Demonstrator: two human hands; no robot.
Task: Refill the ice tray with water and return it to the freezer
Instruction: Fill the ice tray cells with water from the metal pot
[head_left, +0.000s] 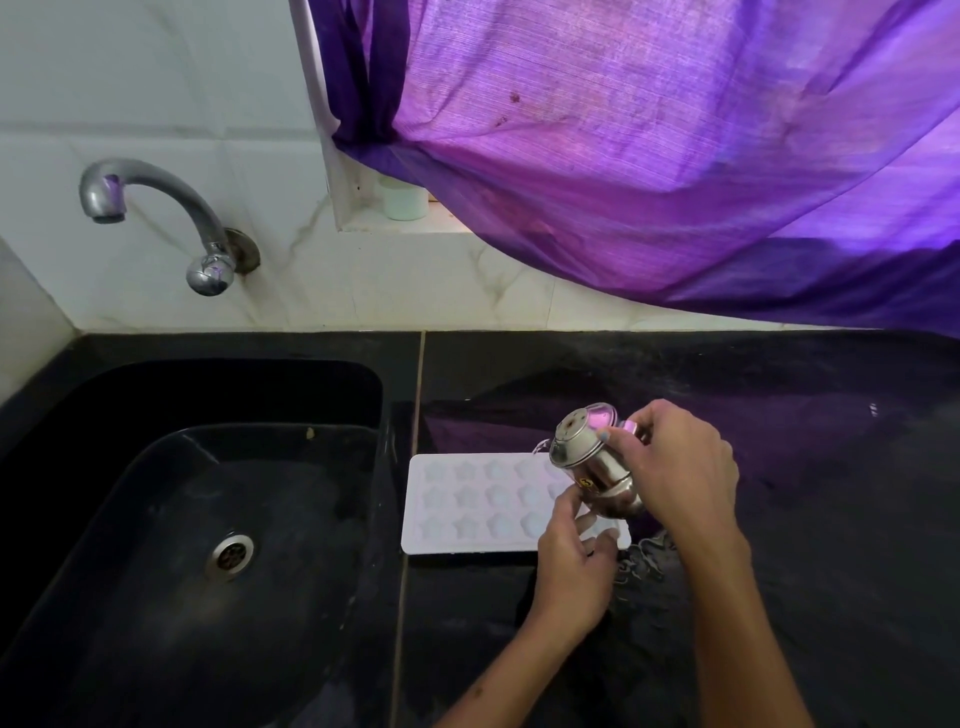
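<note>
Head view. The white ice tray (483, 501) lies flat on the black counter (805, 467), its left end just beside the rim of the black sink (382, 467) — bare counter extends to the right and toward the wall. The tray's star-shaped cells look pale and glossy; whether they hold water cannot be told. The right hand (675, 467) has its fingers wrapped around a small steel pot (592, 462) tilted over the tray's right end, base turned upward. The left hand (574, 556), fingers loosely curled, touches the pot's lower rim above the tray's near right corner. Water puddles (647, 558) beside that corner. A chrome tap (156, 208) projects from the marble-tiled wall (156, 78); a purple curtain (649, 156) hangs upper right.
</note>
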